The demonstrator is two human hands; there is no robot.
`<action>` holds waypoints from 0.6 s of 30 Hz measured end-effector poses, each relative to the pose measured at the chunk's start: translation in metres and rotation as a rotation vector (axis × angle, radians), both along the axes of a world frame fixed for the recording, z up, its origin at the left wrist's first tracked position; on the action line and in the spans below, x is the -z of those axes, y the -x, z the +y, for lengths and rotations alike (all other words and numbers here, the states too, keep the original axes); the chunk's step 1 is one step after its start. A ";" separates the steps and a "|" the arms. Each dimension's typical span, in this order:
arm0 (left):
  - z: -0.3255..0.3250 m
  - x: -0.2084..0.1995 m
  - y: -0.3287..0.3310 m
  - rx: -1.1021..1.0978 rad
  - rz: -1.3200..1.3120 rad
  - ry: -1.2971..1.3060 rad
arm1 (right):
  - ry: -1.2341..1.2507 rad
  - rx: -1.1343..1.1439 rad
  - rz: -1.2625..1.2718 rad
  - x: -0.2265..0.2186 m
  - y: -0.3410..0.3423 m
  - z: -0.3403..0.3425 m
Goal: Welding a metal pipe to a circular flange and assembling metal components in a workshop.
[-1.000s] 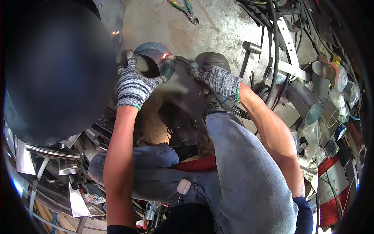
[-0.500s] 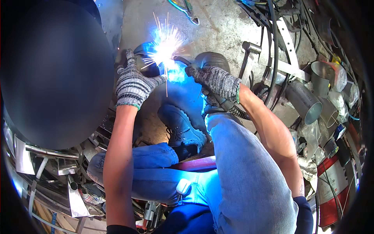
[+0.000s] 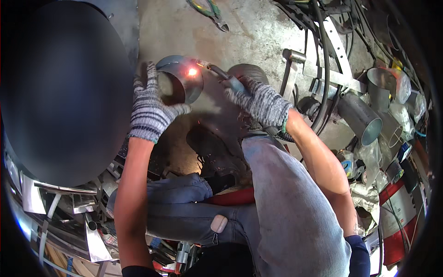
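A short grey metal pipe piece (image 3: 195, 88) rests on the floor ahead of me, with its round opening towards my left hand. One spot on its upper wall glows orange-red. My left hand (image 3: 154, 108), in a striped knit glove, lies along the pipe's left side; its fingers are stretched and the thumb is spread below the opening. Whether it presses on the metal I cannot tell. My right hand (image 3: 263, 102), gloved alike, is wrapped round a welding torch (image 3: 220, 73). The torch's tip points at the pipe, a short way right of the glowing spot.
Green-handled cutting pliers (image 3: 210, 14) lie beyond the pipe. A large dark blurred shape (image 3: 64, 92) blocks the left. At right are black cables (image 3: 324, 60), a metal bracket (image 3: 291, 76), and cut pipes (image 3: 360, 117) among plastic bags. Metal offcuts (image 3: 90, 235) lie lower left.
The bright arc and sparks have gone out, leaving a glowing spot on the pipe. The torch tip has drawn slightly right. My left hand has shifted a little left and down.
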State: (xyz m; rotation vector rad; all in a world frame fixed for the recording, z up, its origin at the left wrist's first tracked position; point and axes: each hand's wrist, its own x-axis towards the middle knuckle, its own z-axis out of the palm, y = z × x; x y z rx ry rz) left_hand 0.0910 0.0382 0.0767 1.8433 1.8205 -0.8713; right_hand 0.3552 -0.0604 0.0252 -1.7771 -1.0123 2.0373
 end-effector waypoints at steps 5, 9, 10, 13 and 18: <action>-0.004 0.000 0.005 0.344 0.019 -0.057 | -0.290 -0.218 -0.235 0.004 -0.003 -0.021; -0.004 0.006 0.010 0.301 -0.057 -0.062 | -0.279 -0.242 -0.274 -0.001 0.002 -0.022; -0.005 0.007 0.010 0.311 -0.054 -0.084 | -0.327 -0.232 -0.309 -0.001 0.003 -0.021; -0.004 0.010 0.016 0.346 -0.057 -0.062 | -0.357 -0.259 -0.278 0.005 0.008 -0.023; 0.001 0.010 0.004 0.162 -0.158 -0.168 | -0.256 -0.277 -0.259 0.001 -0.005 -0.023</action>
